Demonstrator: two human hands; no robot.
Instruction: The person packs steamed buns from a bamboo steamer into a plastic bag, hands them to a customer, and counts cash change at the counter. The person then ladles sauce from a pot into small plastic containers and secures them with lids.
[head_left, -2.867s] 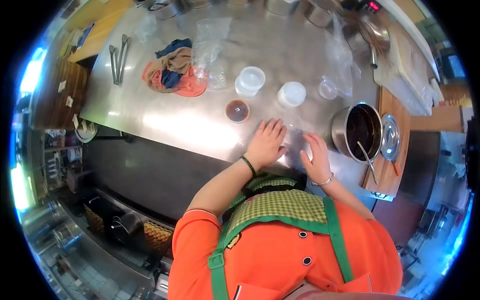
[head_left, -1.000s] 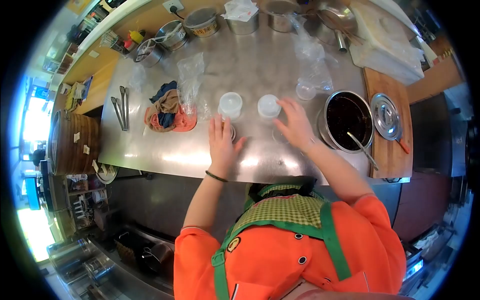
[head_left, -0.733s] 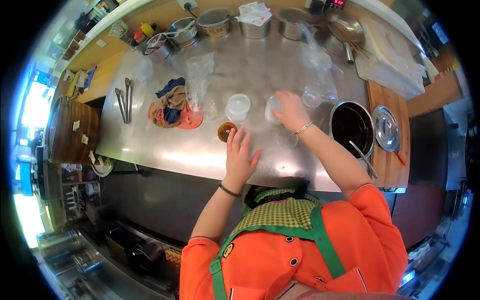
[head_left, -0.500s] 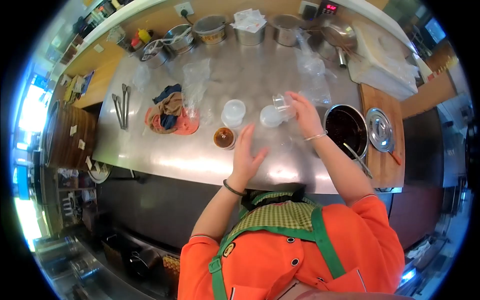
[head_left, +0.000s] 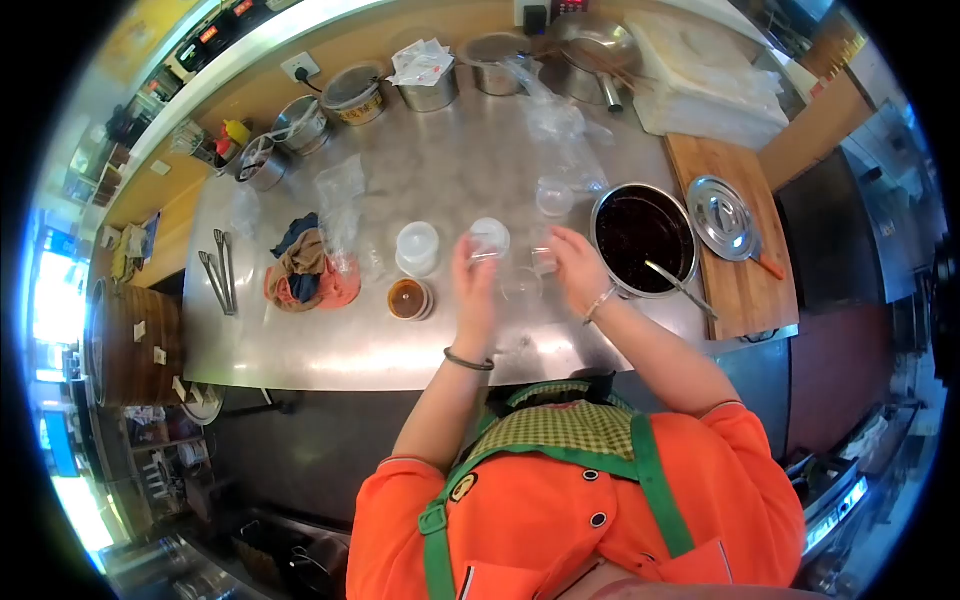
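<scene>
My left hand point(head_left: 475, 290), blurred by motion, pinches a small clear plastic cup point(head_left: 483, 252) above the steel table. To its right, my right hand point(head_left: 578, 270) grips another clear cup point(head_left: 544, 261). White lidded tubs point(head_left: 416, 246) stand left of my hands, and more white lids or tubs point(head_left: 490, 237) lie just behind them. Nearer the front edge, left of my left hand, is a cup of brown sauce point(head_left: 408, 298). A faint clear round piece point(head_left: 521, 284) lies between my hands. A pot of dark liquid point(head_left: 643, 240) with a ladle stands right of my right hand.
A metal lid point(head_left: 720, 220) rests on a wooden board point(head_left: 740, 300) at the right. Crumpled cloths point(head_left: 303, 270) and tongs point(head_left: 222, 272) lie at the left. Plastic bags point(head_left: 555, 125) and several metal pots point(head_left: 428, 92) are farther back, beside a white box point(head_left: 700, 85).
Both hands have come closer together. My left hand, empty and spread before, now holds a clear cup; my right hand still holds one, brought away from the white tubs. The view has shifted.
</scene>
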